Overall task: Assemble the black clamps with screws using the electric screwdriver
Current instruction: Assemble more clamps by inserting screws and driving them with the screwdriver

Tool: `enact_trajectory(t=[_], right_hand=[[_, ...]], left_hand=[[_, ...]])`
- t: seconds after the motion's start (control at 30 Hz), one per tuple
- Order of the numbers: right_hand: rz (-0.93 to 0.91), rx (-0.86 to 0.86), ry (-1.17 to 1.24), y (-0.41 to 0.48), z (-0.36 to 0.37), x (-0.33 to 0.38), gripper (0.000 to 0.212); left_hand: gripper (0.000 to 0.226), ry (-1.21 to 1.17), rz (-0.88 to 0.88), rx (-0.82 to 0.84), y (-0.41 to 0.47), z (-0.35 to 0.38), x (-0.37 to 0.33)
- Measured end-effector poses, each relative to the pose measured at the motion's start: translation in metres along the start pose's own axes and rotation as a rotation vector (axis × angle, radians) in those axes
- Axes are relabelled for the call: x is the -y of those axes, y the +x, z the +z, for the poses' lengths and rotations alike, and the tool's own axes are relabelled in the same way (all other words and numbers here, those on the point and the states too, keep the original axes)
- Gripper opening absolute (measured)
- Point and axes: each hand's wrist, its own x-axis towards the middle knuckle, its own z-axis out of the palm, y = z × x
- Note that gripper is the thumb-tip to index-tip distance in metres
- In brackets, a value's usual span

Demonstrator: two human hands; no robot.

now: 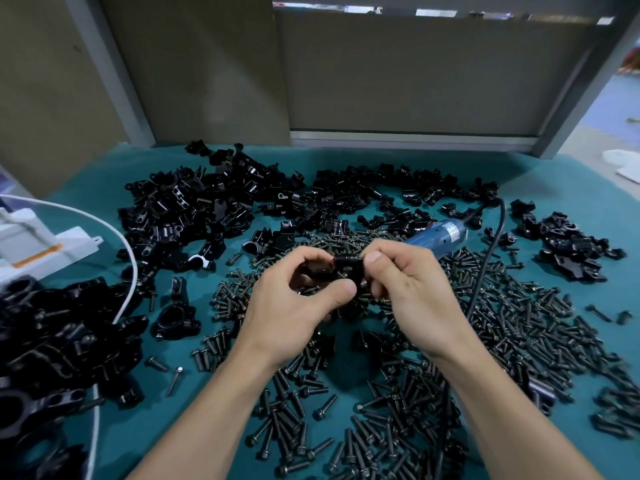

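Observation:
Both hands meet over the middle of the green table (398, 168) and hold one black clamp (348, 268) between them. My left hand (294, 299) grips its near side, thumb under it and fingers curled over the top. My right hand (412, 285) pinches its right end with thumb and forefinger. Whether a screw sits in the clamp cannot be told. The blue electric screwdriver (440, 235) lies on the table just behind my right hand, its black cord (485, 261) running forward. Loose dark screws (519, 323) cover the table under and around my hands.
Heaps of black clamp parts lie at the back left (194, 209), back centre (381, 188), right (568, 247) and near left (59, 341). A single clamp (175, 317) sits left of my hands. A white device (38, 247) with a white cable (128, 258) stands at the left edge.

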Motion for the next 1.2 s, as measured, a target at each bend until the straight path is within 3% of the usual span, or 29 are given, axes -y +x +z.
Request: enact_trajectory(t=[0.1,0.23,0.3,0.4,0.47,0.53,0.63,0.8,0.93,1.03,1.2], right_hand=[[0.168,0.032,0.087,0.003,-0.004,-0.001,0.037],[0.6,-0.343,0.193,0.011,-0.017,-0.018,0.023],[0.758,-0.425,0.264,0.02,-0.023,-0.023,0.023],[0.899,-0.442,0.266,0.042,-0.022,-0.028,0.052],[0.959,-0.44,0.121,0.058,-0.019,-0.03,0.072],[0.997,-0.416,0.048,0.075,-0.014,-0.029,0.075],[1.054,-0.375,0.25,0.087,-0.009,-0.024,0.064],[0.929,-0.738,0.661,0.071,-0.006,-0.015,0.049],[0.736,-0.721,1.144,0.061,-0.022,-0.001,0.025],[0.585,-0.682,1.479,0.063,-0.03,0.006,0.015],[0.448,-0.738,1.532,0.074,-0.022,0.008,0.021]], left_hand=[[0.022,-0.226,-0.081,0.015,0.002,-0.001,0.001],[0.026,-0.256,-0.173,-0.136,0.008,-0.01,0.006],[0.029,-0.224,-0.223,-0.196,0.011,-0.014,0.011],[0.039,-0.17,-0.261,-0.233,0.013,-0.015,0.016],[0.037,-0.143,-0.253,-0.216,0.012,-0.012,0.016],[0.031,-0.141,-0.249,-0.216,0.011,-0.009,0.014],[0.029,-0.18,-0.278,-0.198,0.007,-0.008,0.011],[0.032,-0.224,-0.3,-0.119,0.005,-0.02,0.008],[0.062,-0.149,-0.258,-0.071,0.007,-0.017,0.015],[0.051,-0.085,-0.205,-0.071,0.006,-0.01,0.015],[0.04,-0.081,-0.12,-0.102,0.007,-0.005,0.015]])
